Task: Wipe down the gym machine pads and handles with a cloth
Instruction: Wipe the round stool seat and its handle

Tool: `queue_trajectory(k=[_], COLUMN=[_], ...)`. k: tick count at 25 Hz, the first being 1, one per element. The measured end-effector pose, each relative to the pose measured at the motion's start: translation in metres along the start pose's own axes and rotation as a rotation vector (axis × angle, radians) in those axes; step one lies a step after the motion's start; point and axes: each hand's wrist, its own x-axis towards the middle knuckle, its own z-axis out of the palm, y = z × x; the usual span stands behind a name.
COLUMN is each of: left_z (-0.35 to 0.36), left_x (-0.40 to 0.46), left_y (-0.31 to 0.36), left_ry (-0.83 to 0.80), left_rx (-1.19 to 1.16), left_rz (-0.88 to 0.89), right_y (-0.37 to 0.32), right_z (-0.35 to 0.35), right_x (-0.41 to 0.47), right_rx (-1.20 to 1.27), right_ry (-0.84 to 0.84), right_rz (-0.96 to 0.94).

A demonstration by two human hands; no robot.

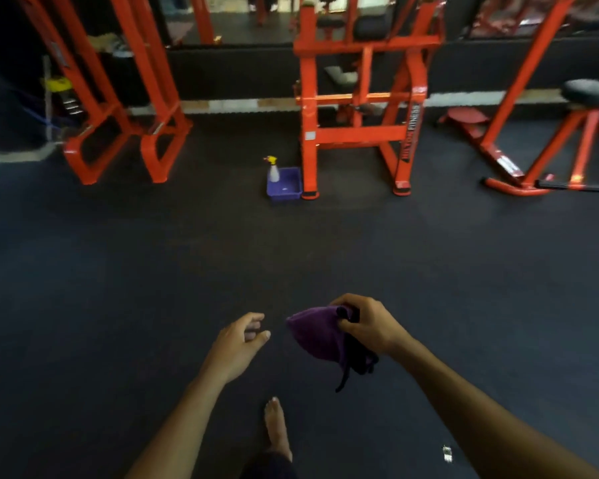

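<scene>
A dark rubber floor (187, 254) fills the middle of the frame with open room, bordered along the top by orange gym machine frames (357, 108), a blue tray (286, 188) with a spray bottle (273, 169) touching the centre frame's foot. At lower centre the right hand (367, 323) has its grip closed around a bunched purple cloth (317, 331). Just left of it, apart from the cloth, the left hand (237, 344) holds nothing, fingers loosely curled.
</scene>
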Motion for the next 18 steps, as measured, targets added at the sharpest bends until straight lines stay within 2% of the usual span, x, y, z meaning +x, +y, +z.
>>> queue_trajectory(k=[5, 8, 13, 18], left_z=[0.012, 0.031, 0.08, 0.18], left_x=[0.152, 0.228, 0.345, 0.428], left_y=[0.049, 0.101, 0.221, 0.346], left_ry=[-0.169, -0.293, -0.445, -0.515], left_rx=[0.055, 0.135, 0.279, 0.332], left_rz=[0.09, 0.188, 0.367, 0.565], right_y=[0.036, 0.056, 0.105, 0.187], right_z=[-0.074, -0.123, -0.201, -0.29], right_x=[0.062, 0.082, 0.101, 0.144], right_rx=[-0.04, -0.067, 0.04, 0.141], right_ry=[0.143, 0.265, 0.551, 0.739], right_rz=[0.151, 0.267, 0.497, 0.587])
